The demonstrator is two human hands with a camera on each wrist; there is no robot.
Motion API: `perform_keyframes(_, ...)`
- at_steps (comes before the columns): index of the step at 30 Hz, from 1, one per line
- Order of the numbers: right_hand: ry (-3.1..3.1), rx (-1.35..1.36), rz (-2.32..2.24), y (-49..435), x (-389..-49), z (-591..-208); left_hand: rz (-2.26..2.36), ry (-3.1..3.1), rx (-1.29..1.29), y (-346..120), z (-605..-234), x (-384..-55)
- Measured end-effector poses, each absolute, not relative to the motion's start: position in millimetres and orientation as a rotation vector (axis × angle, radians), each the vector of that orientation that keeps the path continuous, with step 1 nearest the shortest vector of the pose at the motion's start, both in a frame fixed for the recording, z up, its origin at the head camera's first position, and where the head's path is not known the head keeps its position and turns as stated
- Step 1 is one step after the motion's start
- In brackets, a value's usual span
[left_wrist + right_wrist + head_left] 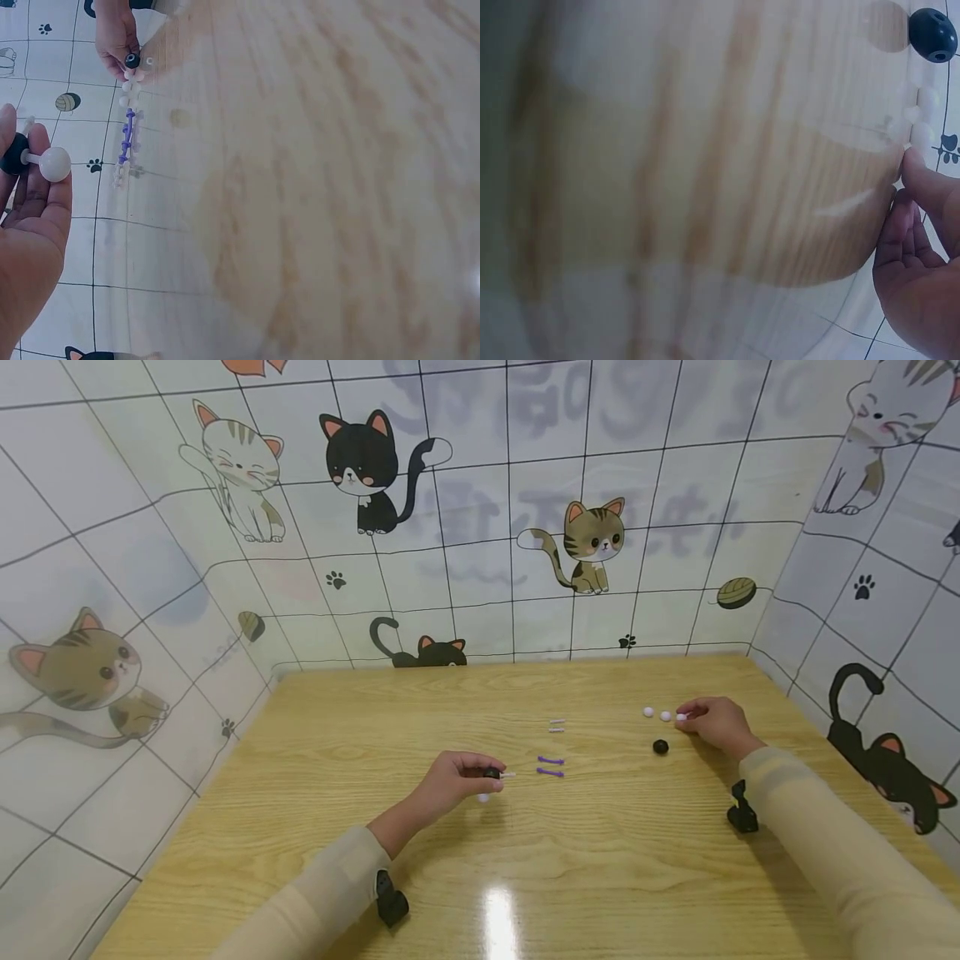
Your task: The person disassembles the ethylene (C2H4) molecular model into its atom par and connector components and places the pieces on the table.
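My left hand [456, 778] pinches a black ball [491, 772] between thumb and fingers, over the middle of the table. Short white sticks come out of this ball on two sides, as the left wrist view shows. On the end of one stick sits a white ball [55, 164]; the other stick [508, 775] points right in the head view. At the right, my right hand [718, 725] has its thumb and fingertips around a small white ball [681, 717] at the table surface. Two more white balls [648, 712] lie in a row just left of it.
A loose black ball with holes [660, 747] lies in front of the white balls. Two purple sticks [551, 761] and two short white sticks [557, 722] lie between the hands on the wooden table [600, 860]. Cat-print cloth walls [480, 460] enclose the back and sides.
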State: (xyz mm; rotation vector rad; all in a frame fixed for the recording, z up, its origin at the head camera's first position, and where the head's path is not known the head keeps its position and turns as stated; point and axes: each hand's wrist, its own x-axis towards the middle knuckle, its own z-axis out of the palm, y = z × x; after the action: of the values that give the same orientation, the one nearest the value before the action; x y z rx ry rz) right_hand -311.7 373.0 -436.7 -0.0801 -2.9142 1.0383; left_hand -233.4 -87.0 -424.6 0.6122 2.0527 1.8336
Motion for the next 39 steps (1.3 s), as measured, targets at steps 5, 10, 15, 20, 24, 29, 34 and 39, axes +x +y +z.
perform_keyframes(5, -2.932, -0.070, 1.040, 373, -310, -435, 1.822, 2.052, 0.645, -87, -425, -233)
perform_keyframes(10, -2.930, -0.040, 1.030, 373, -310, -435, 1.823, 2.041, 0.672, -86, -425, -233)
perform_keyframes(15, -2.920, -0.018, 1.023, 374, -310, -435, 1.805, 2.057, 0.671, -86, -424, -233)
perform_keyframes(20, -2.925, -0.039, 1.049, 374, -307, -433, 1.790, 2.074, 0.650, -85, -424, -233)
perform_keyframes(24, -2.907, -0.075, 1.090, 375, -305, -431, 1.787, 2.078, 0.637, -85, -424, -232)
perform_keyframes(29, -2.873, -0.081, 1.133, 371, -302, -425, 1.783, 2.073, 0.624, -84, -422, -230)
perform_keyframes(34, -2.819, -0.063, 1.197, 355, -296, -414, 1.789, 2.065, 0.632, -83, -419, -228)
perform_keyframes(39, -2.790, -0.013, 1.281, 333, -288, -408, 1.799, 2.065, 0.614, -82, -420, -228)
